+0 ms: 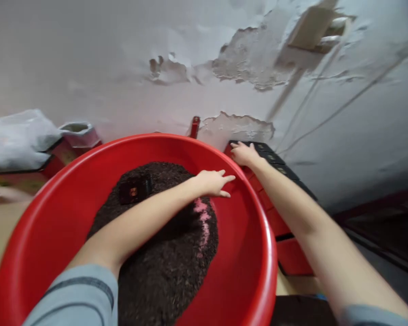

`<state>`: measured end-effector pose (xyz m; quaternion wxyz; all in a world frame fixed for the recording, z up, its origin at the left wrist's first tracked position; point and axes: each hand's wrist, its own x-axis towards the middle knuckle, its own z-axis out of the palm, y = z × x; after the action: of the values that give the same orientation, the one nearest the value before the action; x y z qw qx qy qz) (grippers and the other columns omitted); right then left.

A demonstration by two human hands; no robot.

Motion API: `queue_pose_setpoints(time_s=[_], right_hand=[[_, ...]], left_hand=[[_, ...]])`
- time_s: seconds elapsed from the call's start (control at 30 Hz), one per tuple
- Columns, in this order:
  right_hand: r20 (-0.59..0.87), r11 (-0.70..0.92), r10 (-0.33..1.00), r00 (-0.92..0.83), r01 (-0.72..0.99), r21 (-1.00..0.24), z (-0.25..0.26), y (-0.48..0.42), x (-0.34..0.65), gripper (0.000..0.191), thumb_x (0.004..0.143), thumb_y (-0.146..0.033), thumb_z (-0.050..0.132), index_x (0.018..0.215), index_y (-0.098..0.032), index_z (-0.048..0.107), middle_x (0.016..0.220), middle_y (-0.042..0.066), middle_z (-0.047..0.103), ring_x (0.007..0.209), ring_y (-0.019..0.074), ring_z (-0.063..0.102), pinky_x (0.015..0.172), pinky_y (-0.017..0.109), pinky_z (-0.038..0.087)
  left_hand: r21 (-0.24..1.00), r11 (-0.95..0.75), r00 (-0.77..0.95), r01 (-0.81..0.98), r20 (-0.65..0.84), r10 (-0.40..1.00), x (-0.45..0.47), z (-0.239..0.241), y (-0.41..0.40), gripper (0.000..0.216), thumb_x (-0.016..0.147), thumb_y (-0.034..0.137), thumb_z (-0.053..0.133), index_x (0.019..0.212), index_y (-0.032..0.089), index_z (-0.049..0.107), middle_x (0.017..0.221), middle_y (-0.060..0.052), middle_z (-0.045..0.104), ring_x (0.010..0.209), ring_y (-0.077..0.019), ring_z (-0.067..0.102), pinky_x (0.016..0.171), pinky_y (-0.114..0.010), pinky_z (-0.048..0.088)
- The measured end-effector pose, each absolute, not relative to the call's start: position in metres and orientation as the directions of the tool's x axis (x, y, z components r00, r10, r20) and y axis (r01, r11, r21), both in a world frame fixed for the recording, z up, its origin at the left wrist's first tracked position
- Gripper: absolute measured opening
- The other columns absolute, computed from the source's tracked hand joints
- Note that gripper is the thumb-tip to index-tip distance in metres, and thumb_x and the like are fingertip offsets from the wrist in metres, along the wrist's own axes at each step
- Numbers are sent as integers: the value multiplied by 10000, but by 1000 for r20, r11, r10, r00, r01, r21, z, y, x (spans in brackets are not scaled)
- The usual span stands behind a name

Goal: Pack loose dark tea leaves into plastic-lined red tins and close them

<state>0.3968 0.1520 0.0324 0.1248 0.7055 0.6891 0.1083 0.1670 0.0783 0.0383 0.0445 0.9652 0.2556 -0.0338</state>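
A big red plastic tub fills the middle of the view, heaped with dark soil. My left hand reaches across the soil with its fingers stretched out flat and apart, holding nothing, near the tub's far right wall. My right hand is outside the tub, resting palm-down on a black seedling tray that lies on red crates. A small black pot sits half-sunk in the soil at the far left of the heap. A pink patch marks the soil under my left forearm.
A peeling white wall stands right behind the tub. A white plastic bag and a grey container sit at the left. Red crates stack at the right of the tub. A red handle pokes up behind the rim.
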Motion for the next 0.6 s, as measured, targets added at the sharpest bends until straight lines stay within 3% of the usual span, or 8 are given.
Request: queue_pose_setpoints(time_s=[0.07,0.17,0.3,0.37,0.43,0.5,0.6], right_hand=[[140,27,987,-72,954,297,43,146,371,489,1038,-256,392,1407,-160,698,1634,188,506,1488,366,466,1211,687,314],[335,169,908,-252,951,258,53,140,319,498,1040,-305,414,1417,-115,679,1495,201,637,1380,349,562,1211,567,344],[377,464,779,-501,865,190,64,125,211,455,1044,-320,414,1381,-228,704,1416,150,694,1315,331,592,1168,567,379],[363,607,698,-617,779,155,68,115,142,426,1037,-312,440,1370,-293,704,1402,104,703,1291,324,595,1153,573,390],[371,715,606,-704,686,135,71,108,68,409,1029,-292,456,1344,-268,715,1383,102,705,1263,314,599,1128,543,415],[394,798,514,-762,593,108,71,105,-7,400,1026,-291,474,1329,-207,721,1381,132,696,1246,314,602,1100,516,438],[351,847,481,-803,530,51,68,115,-107,379,1020,-238,465,1234,-146,764,1313,172,723,1190,317,643,963,461,521]], left_hand=[[29,-828,828,560,-66,557,123,51,95,678,1027,432,660,1637,212,460,1628,-172,528,1399,-349,606,1090,-469,563],[5,-724,723,690,44,689,44,76,116,478,1012,324,657,1466,175,656,1482,-163,667,1342,-336,637,1104,-470,532],[100,-491,441,865,313,841,-73,102,126,384,1018,277,592,1363,157,712,1359,-130,733,1275,-291,658,1151,-465,466],[203,-329,211,922,450,868,-136,102,123,352,1013,210,547,1318,152,713,1340,-122,727,1268,-272,644,1156,-445,454],[308,-148,-49,940,551,833,-198,91,116,346,994,142,520,1295,157,690,1340,-120,699,1277,-265,619,1144,-415,462],[372,46,-269,927,574,774,-252,70,105,366,953,96,533,1286,173,665,1375,-120,650,1310,-273,586,1160,-402,448],[363,236,-381,901,406,831,-310,34,91,457,918,81,583,1369,145,618,1454,-169,566,1454,-323,482,1230,-431,378]])
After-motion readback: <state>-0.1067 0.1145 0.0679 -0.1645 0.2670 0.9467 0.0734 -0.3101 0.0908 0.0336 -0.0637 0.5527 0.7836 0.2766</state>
